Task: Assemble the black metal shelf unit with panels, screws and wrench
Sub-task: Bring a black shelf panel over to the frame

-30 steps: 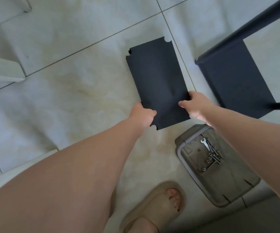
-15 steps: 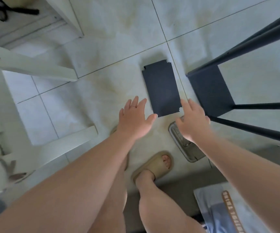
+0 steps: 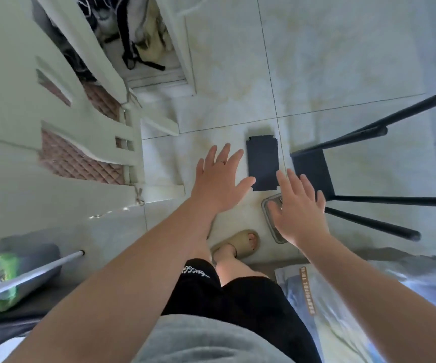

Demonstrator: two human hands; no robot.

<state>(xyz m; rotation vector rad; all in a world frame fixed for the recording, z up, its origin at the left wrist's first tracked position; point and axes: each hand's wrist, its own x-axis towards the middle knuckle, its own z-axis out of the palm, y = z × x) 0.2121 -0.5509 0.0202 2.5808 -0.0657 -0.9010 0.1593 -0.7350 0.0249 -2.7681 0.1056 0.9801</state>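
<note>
Panel (image 3: 262, 163) flat on tile floor (image 3: 342, 61), just left of black shelf frame (image 3: 314, 174), not touching it. Left hand (image 3: 218, 184) and right hand (image 3: 299, 208) both fingers spread, holding nothing. Grey tray (image 3: 266, 208) partly hidden behind right hand.

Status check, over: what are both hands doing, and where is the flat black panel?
Left hand open, right hand open, both empty. Flat black metal panel lying on pale tiled floor. Grey plastic tray partly behind right hand.
</note>
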